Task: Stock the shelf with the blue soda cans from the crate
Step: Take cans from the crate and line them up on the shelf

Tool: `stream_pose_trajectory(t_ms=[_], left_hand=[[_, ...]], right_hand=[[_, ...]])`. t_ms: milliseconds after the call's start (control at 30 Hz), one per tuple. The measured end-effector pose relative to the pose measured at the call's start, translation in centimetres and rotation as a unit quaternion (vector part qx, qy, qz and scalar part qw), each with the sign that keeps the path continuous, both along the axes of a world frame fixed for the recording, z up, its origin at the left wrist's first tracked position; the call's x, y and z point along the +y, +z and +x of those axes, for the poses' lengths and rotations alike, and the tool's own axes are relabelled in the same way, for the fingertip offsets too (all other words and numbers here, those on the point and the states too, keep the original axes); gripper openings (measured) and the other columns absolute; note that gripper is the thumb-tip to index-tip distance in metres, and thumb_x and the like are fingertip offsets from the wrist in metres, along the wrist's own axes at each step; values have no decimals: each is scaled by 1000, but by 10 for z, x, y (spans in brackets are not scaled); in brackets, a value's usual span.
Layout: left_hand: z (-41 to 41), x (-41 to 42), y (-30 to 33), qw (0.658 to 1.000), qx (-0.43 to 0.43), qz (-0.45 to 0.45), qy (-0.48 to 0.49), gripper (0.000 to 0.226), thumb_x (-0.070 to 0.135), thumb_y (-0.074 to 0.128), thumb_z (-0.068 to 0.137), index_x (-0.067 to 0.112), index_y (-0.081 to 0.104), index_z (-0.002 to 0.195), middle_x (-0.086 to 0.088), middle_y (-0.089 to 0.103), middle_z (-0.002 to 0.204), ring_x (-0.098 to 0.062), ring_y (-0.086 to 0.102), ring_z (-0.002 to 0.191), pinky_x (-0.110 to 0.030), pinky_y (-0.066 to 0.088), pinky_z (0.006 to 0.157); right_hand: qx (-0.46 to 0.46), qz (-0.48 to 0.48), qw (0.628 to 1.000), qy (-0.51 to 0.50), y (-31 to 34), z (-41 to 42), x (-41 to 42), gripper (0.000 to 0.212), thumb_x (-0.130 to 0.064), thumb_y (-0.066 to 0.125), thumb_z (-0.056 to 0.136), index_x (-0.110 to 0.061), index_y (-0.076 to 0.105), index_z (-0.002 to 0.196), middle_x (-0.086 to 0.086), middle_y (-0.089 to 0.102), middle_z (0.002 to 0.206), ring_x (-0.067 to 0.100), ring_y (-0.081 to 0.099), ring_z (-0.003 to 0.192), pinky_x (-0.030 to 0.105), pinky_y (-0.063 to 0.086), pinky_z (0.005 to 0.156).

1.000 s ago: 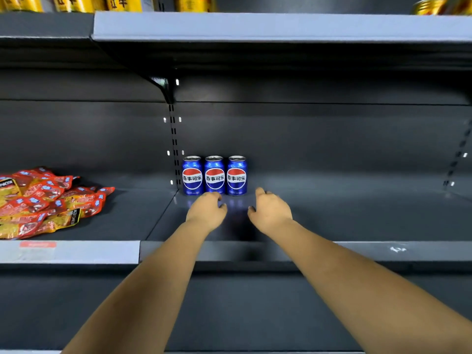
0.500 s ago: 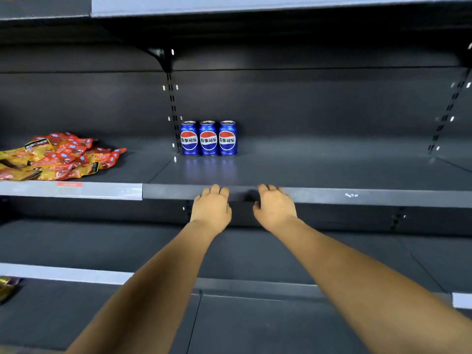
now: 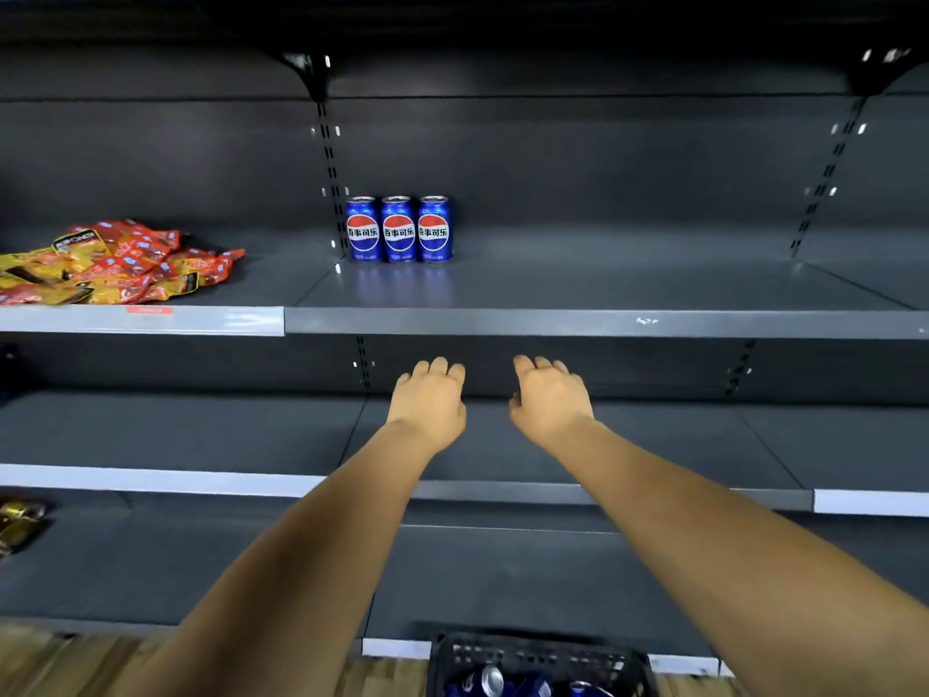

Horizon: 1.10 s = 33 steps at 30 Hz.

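My left hand [image 3: 427, 404] and right hand [image 3: 550, 402] hang empty, fingers relaxed. The blue aluminium soda cans [image 3: 485, 682] in the black plastic crate [image 3: 538, 651] look rigid and slick, so I'd wrap each round its middle.

Shelving: dark grey metal back panel [image 3: 603, 158], slotted uprights [image 3: 329, 158].
Floor: wood planks [image 3: 55, 661] seen below.
Light: dim, overhead.

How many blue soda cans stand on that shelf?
3: left can, middle can, right can, side by side at the shelf's back. More lie in the crate, partly hidden.
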State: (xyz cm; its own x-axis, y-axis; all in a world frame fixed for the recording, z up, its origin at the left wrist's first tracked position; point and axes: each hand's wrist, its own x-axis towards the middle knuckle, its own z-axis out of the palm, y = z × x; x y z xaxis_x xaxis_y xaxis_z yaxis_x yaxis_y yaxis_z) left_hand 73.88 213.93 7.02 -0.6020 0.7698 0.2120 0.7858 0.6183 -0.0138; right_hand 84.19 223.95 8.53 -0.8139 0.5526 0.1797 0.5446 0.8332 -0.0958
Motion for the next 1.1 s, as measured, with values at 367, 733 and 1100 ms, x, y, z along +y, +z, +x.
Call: stream_pose_trajectory(t_ms=[367,733,1100], left_hand=[[42,-67,-10,999,-7,-19,-26,41,19,41,96,10,39,136,-9,45,128,-27,41,119,-35,34,97],[85,-97,-42,997,-23,-49,-46,37,13,39,94,9,43,131,-9,48,125,-27,43,117,-34,36,93],[117,-65,-104,996,-74,-44,-32,40,14,41,93,8,44,132,-10,50,128,-28,43,120,-35,36,95]], right_hand=[[7,-45,999,-24,-13,48,-65,48,-17,46,93,-9,34,139,11,46,133,29,41,122,37,40,94],[2,-98,993,-67,-39,97,-84,48,-16,45,94,-7,33,140,12,46,132,29,42,120,38,43,92],[-26,-120,989,-81,-107,132,-52,47,-18,48,93,-7,35,137,12,47,130,29,41,122,36,41,91]])
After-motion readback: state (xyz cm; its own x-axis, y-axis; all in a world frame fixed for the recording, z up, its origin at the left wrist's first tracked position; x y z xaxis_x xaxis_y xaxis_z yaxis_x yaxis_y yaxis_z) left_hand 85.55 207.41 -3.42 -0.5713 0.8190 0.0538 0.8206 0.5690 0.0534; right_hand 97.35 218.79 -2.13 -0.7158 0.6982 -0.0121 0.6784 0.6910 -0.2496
